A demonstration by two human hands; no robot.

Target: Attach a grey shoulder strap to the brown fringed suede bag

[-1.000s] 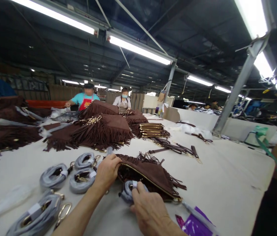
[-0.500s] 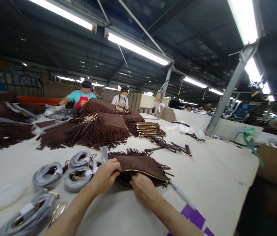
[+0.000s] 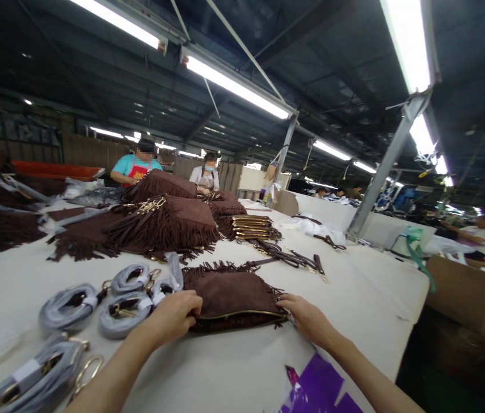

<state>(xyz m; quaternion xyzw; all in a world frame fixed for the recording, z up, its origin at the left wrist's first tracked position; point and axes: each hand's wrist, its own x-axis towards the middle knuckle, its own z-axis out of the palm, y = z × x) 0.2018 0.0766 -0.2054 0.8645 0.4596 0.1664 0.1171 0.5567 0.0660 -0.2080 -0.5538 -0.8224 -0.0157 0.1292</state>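
A dark brown fringed pouch [image 3: 233, 292] lies flat on the white table in front of me, its gold zipper edge [image 3: 242, 314] facing me and gaping slightly. My left hand [image 3: 177, 312] is closed on the pouch's left end, thumb and fingers pinching the edge by the zipper. At the opposite end, my right hand [image 3: 306, 315] has its fingers closed on the right corner, where the zipper ends. Its fingertips partly hide that corner, so the zipper pull cannot be made out.
Coiled straps in grey wrapping [image 3: 125, 314] lie to the left. Behind the pouch are loose brown straps [image 3: 285, 255], stacked zippered pouches [image 3: 251, 227] and heaped fringed bags [image 3: 173, 221]. Purple sheets [image 3: 315, 384] lie near my right forearm. Two people work across the table.
My right hand has come out of the pouch's opening and moved right to its corner. The opening has narrowed. My left hand still grips the left end.
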